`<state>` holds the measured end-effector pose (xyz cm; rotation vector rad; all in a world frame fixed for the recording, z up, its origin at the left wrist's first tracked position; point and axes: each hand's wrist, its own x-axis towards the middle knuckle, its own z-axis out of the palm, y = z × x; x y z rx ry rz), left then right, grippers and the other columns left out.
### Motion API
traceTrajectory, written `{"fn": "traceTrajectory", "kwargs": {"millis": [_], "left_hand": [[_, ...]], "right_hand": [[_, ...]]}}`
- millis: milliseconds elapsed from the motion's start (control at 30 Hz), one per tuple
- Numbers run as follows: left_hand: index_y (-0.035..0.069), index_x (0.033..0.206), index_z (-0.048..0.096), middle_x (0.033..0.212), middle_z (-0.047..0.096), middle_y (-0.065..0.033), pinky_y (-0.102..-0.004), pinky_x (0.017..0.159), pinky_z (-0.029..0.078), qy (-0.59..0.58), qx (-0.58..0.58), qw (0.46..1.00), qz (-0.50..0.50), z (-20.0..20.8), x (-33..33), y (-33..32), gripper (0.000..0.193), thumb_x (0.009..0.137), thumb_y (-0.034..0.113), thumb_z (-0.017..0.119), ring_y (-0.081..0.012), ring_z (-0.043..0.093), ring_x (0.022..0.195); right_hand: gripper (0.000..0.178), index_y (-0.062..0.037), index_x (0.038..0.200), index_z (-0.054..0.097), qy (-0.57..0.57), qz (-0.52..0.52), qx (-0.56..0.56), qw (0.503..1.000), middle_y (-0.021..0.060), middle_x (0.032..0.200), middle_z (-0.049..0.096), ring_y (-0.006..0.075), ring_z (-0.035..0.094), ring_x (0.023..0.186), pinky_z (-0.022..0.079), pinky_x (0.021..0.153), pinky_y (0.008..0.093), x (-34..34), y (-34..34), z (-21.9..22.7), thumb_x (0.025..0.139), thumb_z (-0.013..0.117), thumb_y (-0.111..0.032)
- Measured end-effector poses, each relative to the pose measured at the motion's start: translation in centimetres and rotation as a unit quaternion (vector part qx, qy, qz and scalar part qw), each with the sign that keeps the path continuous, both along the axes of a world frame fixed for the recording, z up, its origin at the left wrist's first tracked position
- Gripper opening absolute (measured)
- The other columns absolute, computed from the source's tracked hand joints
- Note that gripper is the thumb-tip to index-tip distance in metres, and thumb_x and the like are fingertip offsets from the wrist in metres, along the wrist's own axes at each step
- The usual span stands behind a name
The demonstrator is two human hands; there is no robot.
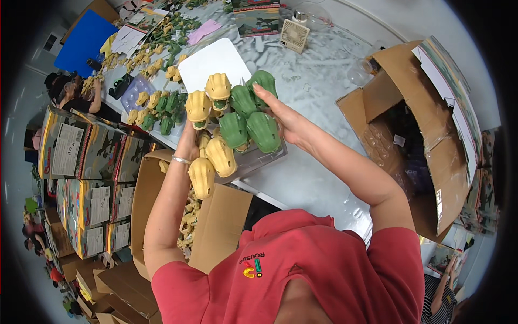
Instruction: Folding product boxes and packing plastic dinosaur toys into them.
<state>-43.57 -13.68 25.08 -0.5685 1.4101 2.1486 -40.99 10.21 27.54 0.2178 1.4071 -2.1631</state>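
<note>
A cluster of toy dinosaur heads is held between my two hands over the table. Yellow dinosaur heads (218,86) make up its left part, and green dinosaur heads (233,129) its right. My left hand (188,141) grips the left side, its fingers mostly hidden behind the yellow heads. On the other side my right hand (281,116) grips the green ones, the thumb lying along the upper green head. Beneath the cluster shows a grey plastic tray (261,161); whether the heads rest on it I cannot tell.
An open carton (224,224) with yellow pieces stands below my left arm. Printed boxes (97,202) are stacked at left. Another open carton (431,140) is at right. A white sheet (210,59), small fan (294,35) and more dinosaur pieces (162,105) lie farther off. A person (70,89) works at far left.
</note>
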Motion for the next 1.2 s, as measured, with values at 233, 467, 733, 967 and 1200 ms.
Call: {"fn": "traceTrajectory", "kwargs": {"millis": [233,467,733,967,1200], "left_hand": [[0.010,0.112,0.054,0.099,0.059,-0.0069,-0.0385,0.071,0.053,0.019,-0.046,0.998,-0.026,-1.2,-0.1,0.2,0.053,0.086,0.056,0.044,-0.0201,0.058,0.085],[0.011,0.110,0.053,0.094,0.057,-0.0038,-0.0369,0.076,0.048,0.027,0.002,0.997,-0.069,-5.3,-2.7,4.0,0.050,0.088,0.054,0.041,-0.0177,0.055,0.084],[0.014,0.103,0.055,0.089,0.057,-0.0033,-0.0328,0.064,0.049,0.030,0.028,0.999,-0.005,-11.5,-4.7,5.6,0.038,0.086,0.047,0.048,-0.0160,0.057,0.080],[0.007,0.102,0.058,0.085,0.060,-0.0062,-0.0320,0.063,0.050,-0.014,0.028,0.999,0.039,-12.7,-3.5,7.4,0.038,0.087,0.040,0.046,-0.0182,0.059,0.073],[0.000,0.111,0.057,0.098,0.062,-0.0113,-0.0379,0.067,0.052,-0.074,-0.003,0.997,0.016,-18.1,-5.9,5.9,0.050,0.083,0.041,0.053,-0.0230,0.062,0.078]], "right_hand": [[0.075,-0.0090,0.132,0.040,-0.027,0.016,-0.086,0.996,0.0105,0.127,0.049,0.0211,0.051,0.111,0.044,0.092,0.0388,0.0,-0.4,-1.3,0.080,0.053,-0.062],[0.062,-0.0063,0.126,0.046,-0.039,-0.045,-0.081,0.995,0.0103,0.119,0.054,0.0201,0.057,0.104,0.048,0.088,0.0366,0.2,2.3,-2.6,0.082,0.058,-0.048],[0.064,-0.0017,0.126,0.042,-0.008,-0.081,-0.048,0.996,0.0129,0.116,0.054,0.0217,0.057,0.100,0.051,0.083,0.0371,-1.8,2.9,-7.0,0.079,0.066,-0.038],[0.055,-0.0031,0.121,0.048,-0.013,-0.101,-0.043,0.994,0.0110,0.109,0.059,0.0205,0.061,0.094,0.052,0.080,0.0347,-1.6,2.7,-11.2,0.080,0.065,-0.036],[0.058,-0.0010,0.120,0.049,-0.046,-0.160,-0.015,0.986,0.0113,0.105,0.060,0.0212,0.062,0.090,0.051,0.077,0.0341,-3.0,2.0,-13.6,0.077,0.067,-0.035]]}}
